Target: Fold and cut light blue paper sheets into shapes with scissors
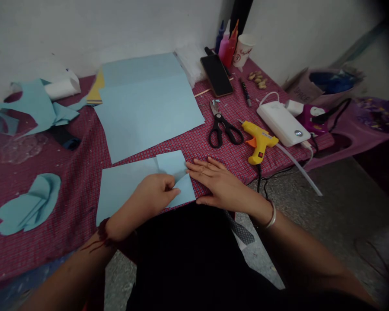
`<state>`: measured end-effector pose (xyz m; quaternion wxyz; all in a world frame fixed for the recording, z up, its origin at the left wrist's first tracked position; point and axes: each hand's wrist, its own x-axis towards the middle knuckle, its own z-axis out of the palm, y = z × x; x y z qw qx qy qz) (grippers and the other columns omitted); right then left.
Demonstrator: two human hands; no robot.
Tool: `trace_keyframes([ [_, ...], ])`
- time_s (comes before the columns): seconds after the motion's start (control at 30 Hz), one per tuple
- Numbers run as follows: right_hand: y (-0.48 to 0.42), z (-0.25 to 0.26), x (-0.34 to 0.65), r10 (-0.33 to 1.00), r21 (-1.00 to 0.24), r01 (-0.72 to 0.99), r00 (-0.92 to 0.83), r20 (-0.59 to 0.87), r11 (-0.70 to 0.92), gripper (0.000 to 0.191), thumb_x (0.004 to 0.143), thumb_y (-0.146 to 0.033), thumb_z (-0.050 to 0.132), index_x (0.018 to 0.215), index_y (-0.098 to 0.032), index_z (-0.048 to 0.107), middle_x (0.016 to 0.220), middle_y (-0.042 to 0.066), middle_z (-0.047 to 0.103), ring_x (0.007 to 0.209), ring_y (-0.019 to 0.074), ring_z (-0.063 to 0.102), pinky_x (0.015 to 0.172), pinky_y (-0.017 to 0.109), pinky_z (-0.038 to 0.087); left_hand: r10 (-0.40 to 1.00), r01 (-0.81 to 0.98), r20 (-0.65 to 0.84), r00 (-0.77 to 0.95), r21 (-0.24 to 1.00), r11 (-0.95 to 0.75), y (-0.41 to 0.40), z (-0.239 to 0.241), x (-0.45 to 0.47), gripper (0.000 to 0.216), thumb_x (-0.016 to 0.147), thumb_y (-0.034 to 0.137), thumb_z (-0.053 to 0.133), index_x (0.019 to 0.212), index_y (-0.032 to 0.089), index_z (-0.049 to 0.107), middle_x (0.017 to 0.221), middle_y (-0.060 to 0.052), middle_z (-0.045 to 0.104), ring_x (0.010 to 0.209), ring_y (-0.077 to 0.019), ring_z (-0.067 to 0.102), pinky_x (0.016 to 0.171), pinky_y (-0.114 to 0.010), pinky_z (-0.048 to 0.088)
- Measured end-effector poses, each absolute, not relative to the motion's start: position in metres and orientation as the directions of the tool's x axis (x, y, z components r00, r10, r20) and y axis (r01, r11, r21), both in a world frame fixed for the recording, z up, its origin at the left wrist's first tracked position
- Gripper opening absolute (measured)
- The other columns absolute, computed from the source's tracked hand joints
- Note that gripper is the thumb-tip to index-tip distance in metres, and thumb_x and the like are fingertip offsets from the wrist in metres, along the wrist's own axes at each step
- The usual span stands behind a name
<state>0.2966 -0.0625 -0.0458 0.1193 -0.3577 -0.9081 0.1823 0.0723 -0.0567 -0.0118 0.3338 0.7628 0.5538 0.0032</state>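
Note:
A light blue paper sheet (123,183) lies at the near edge of the red checked tablecloth (78,181), with its right end folded over into a flap (173,164). My left hand (154,194) rests on the fold, fingers curled and pinching the paper's edge. My right hand (215,181) lies flat beside it, fingers stretched out and pressing the paper's right edge against the cloth.
Large blue sheets (145,103) lie behind. Black scissors (222,127), a yellow glue gun (259,140), a white power bank (280,123), a phone (216,74), glue bottles (227,43) and a cup (243,49) sit to the right. Blue cut-outs (29,207) and scraps (35,106) lie left.

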Motion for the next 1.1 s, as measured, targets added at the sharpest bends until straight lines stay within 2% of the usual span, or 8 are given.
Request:
trace_keyframes([
  [0.23, -0.062, -0.043, 0.296, 0.685, -0.422, 0.599, -0.724, 0.079, 0.681, 0.076, 0.078, -0.045, 0.069, 0.143, -0.018, 0.039, 0.152, 0.009, 0.037, 0.142, 0.0239, 0.028, 0.117, 0.047, 0.017, 0.851, 0.835, -0.350, 0.392, 0.522, -0.171, -0.056, -0.012, 0.072, 0.028, 0.074, 0.032, 0.053, 0.052, 0.020, 0.039, 0.051, 0.004, 0.041, 0.051, -0.0123, 0.039, 0.053, -0.027, 0.025],
  [0.33, -0.063, -0.042, 0.295, 0.691, -0.435, 0.594, -0.716, 0.096, 0.677, 0.064, 0.087, -0.048, 0.058, 0.141, -0.019, 0.043, 0.150, 0.009, 0.040, 0.141, 0.0245, 0.030, 0.116, 0.049, 0.021, 0.853, 0.837, -0.342, 0.395, 0.516, -0.181, -0.057, -0.012, 0.072, 0.029, 0.074, 0.030, 0.054, 0.052, 0.020, 0.039, 0.051, 0.004, 0.042, 0.051, -0.0119, 0.039, 0.052, -0.027, 0.025],
  [0.47, -0.064, -0.043, 0.291, 0.730, -0.435, 0.624, -0.671, 0.126, 0.649, 0.046, 0.094, -0.044, 0.048, 0.135, -0.022, 0.050, 0.147, 0.007, 0.046, 0.138, 0.0238, 0.037, 0.114, 0.050, 0.025, 0.864, 0.841, -0.317, 0.390, 0.505, -0.194, -0.058, -0.013, 0.072, 0.025, 0.074, 0.028, 0.055, 0.053, 0.019, 0.045, 0.051, 0.003, 0.045, 0.050, -0.0111, 0.038, 0.052, -0.027, 0.024],
  [0.77, -0.065, -0.048, 0.284, 0.772, -0.411, 0.673, -0.619, 0.143, 0.615, 0.051, 0.083, -0.038, 0.065, 0.130, -0.021, 0.054, 0.143, 0.006, 0.050, 0.135, 0.0254, 0.041, 0.113, 0.050, 0.027, 0.882, 0.813, -0.264, 0.390, 0.548, -0.196, -0.060, -0.014, 0.070, 0.025, 0.075, 0.026, 0.057, 0.053, 0.018, 0.047, 0.052, 0.004, 0.045, 0.050, -0.0105, 0.039, 0.052, -0.027, 0.024],
  [0.93, -0.066, -0.047, 0.282, 0.778, -0.410, 0.678, -0.610, 0.150, 0.611, 0.049, 0.082, -0.037, 0.065, 0.128, -0.022, 0.055, 0.143, 0.005, 0.051, 0.134, 0.0251, 0.042, 0.113, 0.051, 0.027, 0.898, 0.759, -0.237, 0.370, 0.635, -0.145, -0.060, -0.017, 0.066, 0.013, 0.077, 0.024, 0.058, 0.066, 0.017, 0.057, 0.059, 0.003, 0.055, 0.055, -0.0112, 0.047, 0.055, -0.026, 0.030],
  [1.1, -0.066, -0.047, 0.282, 0.779, -0.406, 0.681, -0.610, 0.145, 0.609, 0.049, 0.082, -0.036, 0.065, 0.128, -0.022, 0.055, 0.143, 0.006, 0.051, 0.134, 0.0252, 0.042, 0.113, 0.050, 0.028, 0.902, 0.755, -0.216, 0.375, 0.635, -0.162, -0.059, -0.020, 0.064, 0.015, 0.077, 0.023, 0.058, 0.064, 0.017, 0.055, 0.058, 0.003, 0.054, 0.055, -0.0108, 0.046, 0.054, -0.026, 0.030],
])
